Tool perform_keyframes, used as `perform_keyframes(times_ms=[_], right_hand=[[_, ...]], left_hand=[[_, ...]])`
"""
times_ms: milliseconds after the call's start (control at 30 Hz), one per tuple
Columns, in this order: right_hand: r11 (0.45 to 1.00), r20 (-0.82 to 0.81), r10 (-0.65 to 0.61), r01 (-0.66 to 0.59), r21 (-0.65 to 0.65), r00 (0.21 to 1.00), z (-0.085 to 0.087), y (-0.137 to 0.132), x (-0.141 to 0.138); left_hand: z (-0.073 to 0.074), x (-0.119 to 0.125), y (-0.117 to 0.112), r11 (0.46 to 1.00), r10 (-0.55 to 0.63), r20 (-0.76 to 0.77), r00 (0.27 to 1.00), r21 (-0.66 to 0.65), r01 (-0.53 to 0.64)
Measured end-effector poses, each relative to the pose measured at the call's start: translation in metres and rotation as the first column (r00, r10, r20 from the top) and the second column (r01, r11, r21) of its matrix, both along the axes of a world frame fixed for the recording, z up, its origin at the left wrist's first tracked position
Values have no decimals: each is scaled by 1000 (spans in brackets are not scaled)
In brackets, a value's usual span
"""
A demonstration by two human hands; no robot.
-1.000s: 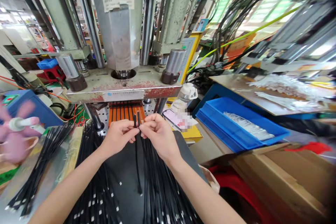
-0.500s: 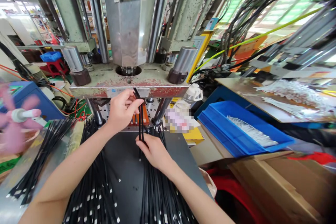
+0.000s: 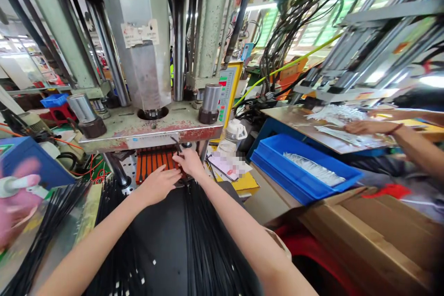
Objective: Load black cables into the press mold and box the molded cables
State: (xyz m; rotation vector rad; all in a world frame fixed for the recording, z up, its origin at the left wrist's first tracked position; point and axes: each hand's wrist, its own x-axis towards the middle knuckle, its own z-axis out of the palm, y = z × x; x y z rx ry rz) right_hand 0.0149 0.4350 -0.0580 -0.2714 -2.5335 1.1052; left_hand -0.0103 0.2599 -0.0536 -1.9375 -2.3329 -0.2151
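Observation:
At the right end of the orange slotted mould [image 3: 140,169] under the press, my right hand [image 3: 190,165] pinches a thin black cable [image 3: 175,141], whose end sticks up past the fingers. My left hand [image 3: 157,188] reaches over the mould's front edge, its fingers stretched out and nothing visible in them. Several black strips lie side by side in the mould's slots. On the dark work surface [image 3: 161,240], one bundle of black cables [image 3: 211,245] lies below my right forearm. A second bundle [image 3: 111,245], with pale tips, spreads out below my left forearm.
The press plate [image 3: 114,132] hangs low over both hands. At left stand a pink fan [image 3: 21,189] and more black cables [image 3: 52,222]. To the right are a blue bin [image 3: 267,162], a carton [image 3: 364,236] and a co-worker's hand [image 3: 371,127] by white cables.
Both hands have moved from holding black cables up before the press to the mould. My left hand has let go and straightened its fingers. A co-worker's arm has come into view at right.

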Motion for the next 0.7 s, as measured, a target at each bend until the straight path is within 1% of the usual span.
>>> perform_keyframes(times_ms=[33,100,300,367,433,500,567,633,700], right_hand=[[1000,13,6,-6,1,1000,0,0,2],[1000,26,10,-10,10,1000,1,2,5],[994,61,104,-106,23,993,0,8,9],[995,56,94,-95,22,994,-2,9,5],[998,38,50,-51,27,998,-4,9,1],[999,5,-18,18,42,1000,-6,8,0],[994,-23,-80,82,75,996,-8,6,3],[988,-8,-96,97,122,995,-11,4,10],[986,47,-74,66,152,996,-14,3,17]], left_hand=[[-2,2,0,1000,20,-35,999,-13,-20],[-2,6,0,998,53,-69,996,-14,-54],[4,12,2,997,75,-44,996,-26,-76],[4,12,4,992,105,-41,994,-60,-107],[5,8,9,983,153,-21,988,-101,-154],[7,-3,18,967,207,14,978,-155,-203],[9,-22,32,944,265,48,963,-214,-249],[9,-45,47,911,353,85,932,-256,-322],[9,-66,62,877,443,116,889,-261,-403]])
